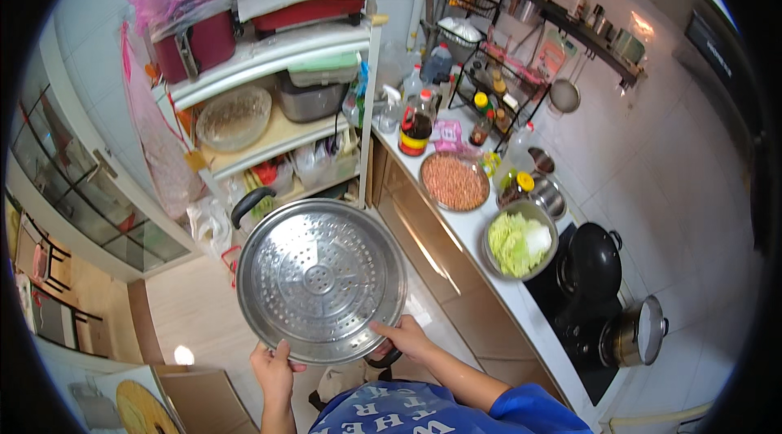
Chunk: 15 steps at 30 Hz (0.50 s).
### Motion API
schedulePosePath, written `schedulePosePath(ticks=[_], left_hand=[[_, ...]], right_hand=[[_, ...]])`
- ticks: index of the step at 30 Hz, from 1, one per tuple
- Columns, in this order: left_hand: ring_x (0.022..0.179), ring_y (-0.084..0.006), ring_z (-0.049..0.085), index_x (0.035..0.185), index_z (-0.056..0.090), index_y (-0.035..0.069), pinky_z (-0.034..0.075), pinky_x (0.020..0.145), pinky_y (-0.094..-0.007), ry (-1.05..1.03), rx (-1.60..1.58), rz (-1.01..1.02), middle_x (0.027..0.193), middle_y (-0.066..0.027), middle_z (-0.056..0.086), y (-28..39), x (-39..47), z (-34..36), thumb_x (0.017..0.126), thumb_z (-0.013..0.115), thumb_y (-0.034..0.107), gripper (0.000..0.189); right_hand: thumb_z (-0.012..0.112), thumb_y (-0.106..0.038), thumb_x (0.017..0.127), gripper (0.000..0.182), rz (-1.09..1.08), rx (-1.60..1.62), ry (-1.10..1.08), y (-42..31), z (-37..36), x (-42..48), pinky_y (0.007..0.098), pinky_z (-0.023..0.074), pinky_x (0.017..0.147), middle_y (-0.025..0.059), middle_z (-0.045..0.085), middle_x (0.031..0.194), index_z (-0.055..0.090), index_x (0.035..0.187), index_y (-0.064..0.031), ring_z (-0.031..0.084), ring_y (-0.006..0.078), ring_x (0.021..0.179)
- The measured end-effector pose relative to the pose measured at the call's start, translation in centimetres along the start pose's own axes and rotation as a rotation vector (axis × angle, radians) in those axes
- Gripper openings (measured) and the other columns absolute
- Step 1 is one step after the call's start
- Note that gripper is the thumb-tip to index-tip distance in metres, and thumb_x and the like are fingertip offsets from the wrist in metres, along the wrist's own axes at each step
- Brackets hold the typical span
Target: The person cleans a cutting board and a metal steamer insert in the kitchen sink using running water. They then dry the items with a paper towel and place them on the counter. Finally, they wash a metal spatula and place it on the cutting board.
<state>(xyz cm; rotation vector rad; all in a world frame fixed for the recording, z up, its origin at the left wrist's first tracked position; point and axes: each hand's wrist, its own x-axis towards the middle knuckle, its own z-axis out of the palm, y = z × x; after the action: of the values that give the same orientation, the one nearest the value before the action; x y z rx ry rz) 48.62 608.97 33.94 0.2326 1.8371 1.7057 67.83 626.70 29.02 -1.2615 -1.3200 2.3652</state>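
Both my hands carry a wide stainless steel steamer pot [244,312] in front of my body, above the floor. A perforated steamer plate [319,279] covers its inside, and wet shine shows on the metal. My left hand [275,367] grips the near left rim, thumb on top. At the near right, my right hand [406,339] holds the rim beside one black handle [385,360], its thumb over the edge. The other black handle [252,204] sticks out at the far left. What lies beneath the plate is hidden.
A white shelf rack [371,128] stands ahead. Along the right runs a counter [455,223] with a tray of peanuts [455,180], a bowl of chopped cabbage [519,244], bottles and a spice rack. The black cooktop [568,318] bears a wok [595,260] and a lidded pot [629,336].
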Motion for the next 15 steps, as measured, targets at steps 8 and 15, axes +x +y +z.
schedulePosePath(ticks=[8, 15], left_hand=[[0.062, -0.0159, 0.065, 0.115, 0.055, -0.005, 0.053, 0.054, -0.0251, -0.343, -0.136, 0.298, 0.087, -0.0132, 0.067, 14.7, 15.8, 14.9, 0.093, 0.060, 0.010, 0.027], [0.076, -0.0106, 0.064, 0.091, 0.066, -0.004, 0.052, 0.062, -0.0215, -0.556, -0.076, 0.444, 0.100, -0.0114, 0.068, 18.3, 26.7, 25.1, 0.086, 0.069, 0.004, 0.009]], right_hand=[[0.061, -0.025, 0.094, 0.024, -0.452, 0.123, 0.242, -20.7, -5.7, 7.2, 0.0262, 0.0498, 0.044, 0.0068, 0.064, 0.071, 0.058, 0.098, -0.0013, 0.059, 0.0144, 0.049], [0.065, -0.032, 0.090, 0.036, -0.628, 0.320, 0.451, -39.7, -14.8, 15.4, 0.0284, 0.0509, 0.045, 0.0100, 0.062, 0.062, 0.058, 0.095, 0.0028, 0.059, 0.0164, 0.047]])
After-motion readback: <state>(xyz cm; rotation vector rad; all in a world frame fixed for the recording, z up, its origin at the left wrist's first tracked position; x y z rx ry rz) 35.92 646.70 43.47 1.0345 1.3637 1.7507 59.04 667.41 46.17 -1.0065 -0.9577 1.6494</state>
